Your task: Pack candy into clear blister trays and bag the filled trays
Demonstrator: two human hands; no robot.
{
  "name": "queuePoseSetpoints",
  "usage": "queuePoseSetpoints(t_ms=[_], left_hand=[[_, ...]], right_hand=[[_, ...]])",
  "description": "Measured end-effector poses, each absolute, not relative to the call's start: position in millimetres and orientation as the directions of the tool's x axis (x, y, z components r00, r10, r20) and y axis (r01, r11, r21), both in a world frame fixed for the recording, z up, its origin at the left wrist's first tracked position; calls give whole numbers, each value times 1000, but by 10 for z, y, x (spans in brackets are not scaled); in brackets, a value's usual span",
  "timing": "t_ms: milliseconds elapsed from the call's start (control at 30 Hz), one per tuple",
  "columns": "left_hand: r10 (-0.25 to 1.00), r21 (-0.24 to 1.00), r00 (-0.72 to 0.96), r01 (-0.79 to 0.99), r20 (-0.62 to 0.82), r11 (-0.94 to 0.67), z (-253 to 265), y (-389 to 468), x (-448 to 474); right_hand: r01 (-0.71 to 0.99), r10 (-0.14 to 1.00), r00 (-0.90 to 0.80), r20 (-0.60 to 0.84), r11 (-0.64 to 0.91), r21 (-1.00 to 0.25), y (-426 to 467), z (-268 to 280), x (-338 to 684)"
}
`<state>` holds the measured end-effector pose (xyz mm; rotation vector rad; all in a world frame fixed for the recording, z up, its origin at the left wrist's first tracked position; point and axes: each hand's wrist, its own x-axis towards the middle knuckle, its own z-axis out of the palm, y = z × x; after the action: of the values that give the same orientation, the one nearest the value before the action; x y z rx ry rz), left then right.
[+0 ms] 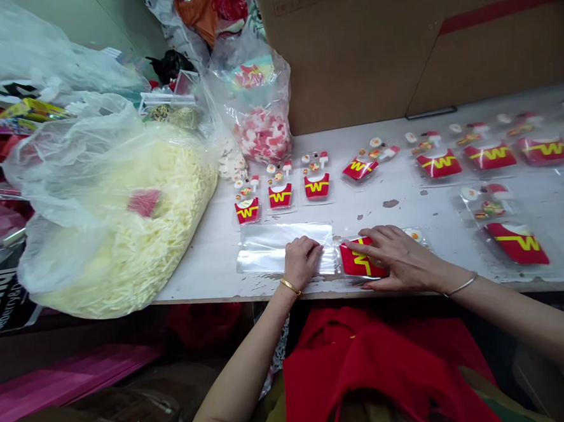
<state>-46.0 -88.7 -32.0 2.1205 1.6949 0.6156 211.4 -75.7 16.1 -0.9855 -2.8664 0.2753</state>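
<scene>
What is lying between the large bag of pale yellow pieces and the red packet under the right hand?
In the head view, a flat clear plastic sleeve lies between them on the white tabletop, with the left hand over its right part.

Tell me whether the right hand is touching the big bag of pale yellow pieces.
No, the right hand rests on a red packet, well apart from the big bag.

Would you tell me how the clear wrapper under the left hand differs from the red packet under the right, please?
The clear wrapper shows no coloured contents; the red packet shows a yellow W. The clear wrapper lies flat, while the red packet looks thicker. The left hand touches the wrapper, the right hand the packet. Both lie on the white table, near its front edge.
</scene>
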Motion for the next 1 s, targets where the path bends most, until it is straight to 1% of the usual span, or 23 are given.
queuePoseSetpoints(t_ms=[100,200,300,367,467,567,700,867,1000], left_hand=[[974,612,204,760,97,-220,-307,-868,-505],[969,713,238,669,60,-208,-273,-832,-564],[954,752,296,621,34,-220,-199,-797,-600],[938,723,342,635,52,-272,-137,-781,-597],[904,619,420,691,77,-373,-53,-783,-563],[887,542,455,726,85,-424,8,-836,-522],[898,511,426,751,109,-418,79,-981,-466],[930,448,350,817,113,-362,48,-1035,-440],[908,432,411,805,88,-406,-53,-933,-526]], right_hand=[[545,564,-826,1,800,-251,-780,207,2029],[526,542,-840,-15,808,-266,-778,215,1979],[516,535,-845,-3,814,-267,-777,213,1944],[509,531,-847,10,817,-271,-782,206,1911],[516,543,-839,26,810,-278,-788,172,1851],[534,559,-829,18,802,-266,-786,126,1799],[548,565,-825,7,802,-238,-797,84,1753],[559,578,-816,26,800,-220,-833,47,1742],[550,564,-825,17,810,-202,-839,47,1769]])
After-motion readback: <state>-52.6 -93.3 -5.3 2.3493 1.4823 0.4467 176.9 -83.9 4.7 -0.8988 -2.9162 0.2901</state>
